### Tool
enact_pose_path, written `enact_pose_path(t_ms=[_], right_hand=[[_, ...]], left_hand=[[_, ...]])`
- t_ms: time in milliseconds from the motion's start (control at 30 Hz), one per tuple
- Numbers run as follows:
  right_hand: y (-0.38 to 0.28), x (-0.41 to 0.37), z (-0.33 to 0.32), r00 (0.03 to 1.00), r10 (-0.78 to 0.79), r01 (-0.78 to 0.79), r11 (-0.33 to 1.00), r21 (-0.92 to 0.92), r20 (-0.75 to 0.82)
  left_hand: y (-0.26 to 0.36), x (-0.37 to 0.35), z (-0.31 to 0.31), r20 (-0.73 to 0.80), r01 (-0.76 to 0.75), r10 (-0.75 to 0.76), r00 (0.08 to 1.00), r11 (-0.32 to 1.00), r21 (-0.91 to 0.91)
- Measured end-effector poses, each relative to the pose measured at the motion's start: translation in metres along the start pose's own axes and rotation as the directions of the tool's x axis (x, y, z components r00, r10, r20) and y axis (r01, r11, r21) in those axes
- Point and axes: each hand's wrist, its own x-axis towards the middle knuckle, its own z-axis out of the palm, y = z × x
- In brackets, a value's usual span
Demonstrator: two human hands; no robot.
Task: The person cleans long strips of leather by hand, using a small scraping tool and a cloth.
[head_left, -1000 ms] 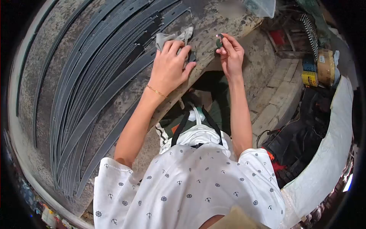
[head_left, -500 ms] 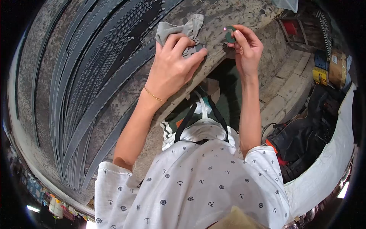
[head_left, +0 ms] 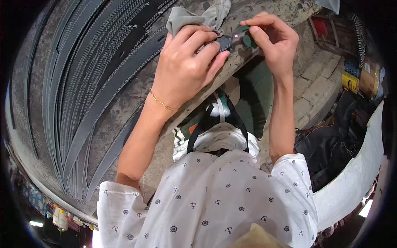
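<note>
My left hand [head_left: 188, 62] is closed over a crumpled grey cloth [head_left: 186, 20] at the table's edge. From under its fingers pokes the rounded end of a dark grey strap [head_left: 223, 42], which seems to belong to a stitched strap [head_left: 120, 80] running down to the left. Between thumb and fingertips, my right hand [head_left: 275, 41] pinches a small dark green curved piece [head_left: 248, 40], partly hidden by the fingers. A small pinkish bright spot shows beside that piece, close to the strap end.
Many long dark grey stitched straps [head_left: 78, 82] fan across the stained table [head_left: 118, 107] on the left. At right are a yellow box [head_left: 350, 82], a cardboard box [head_left: 369, 76], a black bag [head_left: 326, 144] and a red-panelled wooden frame [head_left: 320, 27].
My right hand has brought the green piece left toward the strap end and turned it. My left hand still grips the cloth, with the strap end now showing more. The view has shifted slightly.
</note>
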Motion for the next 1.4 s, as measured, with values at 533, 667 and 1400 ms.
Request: enact_pose_path(t_ms=[533, 667, 1400], right_hand=[[0.0064, 0.0019, 0.0011, 0.982, -0.108, 0.122, 0.989, -0.079, 0.155], [0.0042, -0.001, 0.0003, 0.994, -0.04, 0.051, 0.994, -0.1, 0.106], [0.0104, 0.0021, -0.0046, 0.979, -0.11, 0.124, 0.99, -0.069, 0.173]], left_hand=[[0.001, 0.0027, 0.0007, -0.01, 0.039, -0.039, 0.999, 0.999, 0.003], [-0.0005, 0.0015, 0.0014, -0.021, 0.02, -0.02, 1.0, 1.0, 0.002], [0.0026, 0.0077, -0.0013, 0.007, 0.008, -0.008, 1.0, 0.999, 0.041]])
